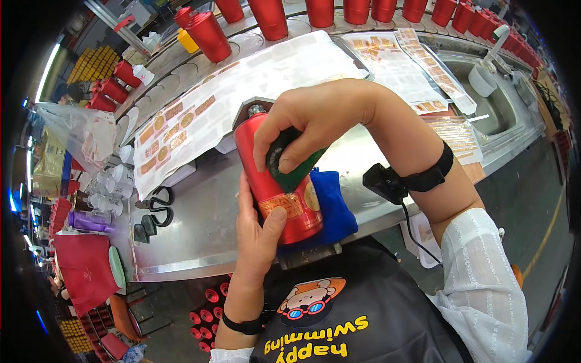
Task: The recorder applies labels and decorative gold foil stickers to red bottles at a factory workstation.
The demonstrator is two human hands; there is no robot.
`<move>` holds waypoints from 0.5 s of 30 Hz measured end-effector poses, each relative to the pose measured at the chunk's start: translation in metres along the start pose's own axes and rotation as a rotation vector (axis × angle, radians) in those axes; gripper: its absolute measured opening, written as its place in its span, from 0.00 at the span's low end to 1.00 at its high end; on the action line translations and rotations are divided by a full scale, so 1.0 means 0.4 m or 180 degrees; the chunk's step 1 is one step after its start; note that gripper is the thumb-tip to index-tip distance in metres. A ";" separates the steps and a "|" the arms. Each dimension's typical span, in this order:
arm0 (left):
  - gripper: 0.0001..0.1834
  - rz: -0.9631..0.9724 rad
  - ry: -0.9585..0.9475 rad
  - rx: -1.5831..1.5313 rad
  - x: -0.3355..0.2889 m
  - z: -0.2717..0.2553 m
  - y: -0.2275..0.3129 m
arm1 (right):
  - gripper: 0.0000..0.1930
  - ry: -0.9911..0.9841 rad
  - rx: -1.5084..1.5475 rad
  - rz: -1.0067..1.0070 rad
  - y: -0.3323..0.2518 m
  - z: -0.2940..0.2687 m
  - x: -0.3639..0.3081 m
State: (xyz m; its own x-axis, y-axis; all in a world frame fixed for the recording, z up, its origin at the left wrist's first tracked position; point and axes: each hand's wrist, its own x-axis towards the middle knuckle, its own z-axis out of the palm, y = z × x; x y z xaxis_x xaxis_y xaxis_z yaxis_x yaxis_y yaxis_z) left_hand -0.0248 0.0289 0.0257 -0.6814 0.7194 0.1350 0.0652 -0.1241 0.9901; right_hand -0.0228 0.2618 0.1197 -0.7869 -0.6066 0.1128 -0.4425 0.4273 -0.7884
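Observation:
A red bottle [247, 138] lies tilted in front of me, its base toward me and its neck end against an angled metal bracket [242, 112]. Gold decals [284, 206] sit on its lower part. My left hand [255, 233] supports the bottle from the left, its thumb resting over the decal. Against the bottle's upper right side, my right hand [308, 115] grips a dark green scraper-like pad [290, 175]; its exact kind is partly hidden by the fingers. A blue cloth [334, 209] lies beneath and beside the bottle.
White decal sheets [266, 75] cover the far bench. Black scissors [161, 206] lie left, near clear plastic cups [106, 202]. A row of red bottles [266, 18] stands along a conveyor at the back. At the right is a metal sink [502, 115].

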 end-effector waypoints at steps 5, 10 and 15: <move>0.48 0.0059 0.0015 0.0130 -0.001 -0.006 -0.007 | 0.14 -0.0091 -0.0033 0.0165 0.003 -0.010 -0.011; 0.48 0.0026 -0.0022 -0.0002 -0.001 -0.001 0.000 | 0.13 0.0016 -0.0069 0.0188 -0.001 -0.012 -0.024; 0.47 0.0060 0.0058 0.0092 -0.005 -0.001 0.007 | 0.14 0.0811 -0.0052 0.0239 0.005 0.026 -0.074</move>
State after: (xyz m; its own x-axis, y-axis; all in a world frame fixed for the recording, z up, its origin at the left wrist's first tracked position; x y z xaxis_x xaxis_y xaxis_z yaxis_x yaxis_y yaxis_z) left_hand -0.0235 0.0267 0.0280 -0.6931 0.7044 0.1531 0.0990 -0.1174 0.9881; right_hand 0.0039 0.2738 0.1085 -0.8997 -0.3855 0.2046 -0.3840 0.4766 -0.7908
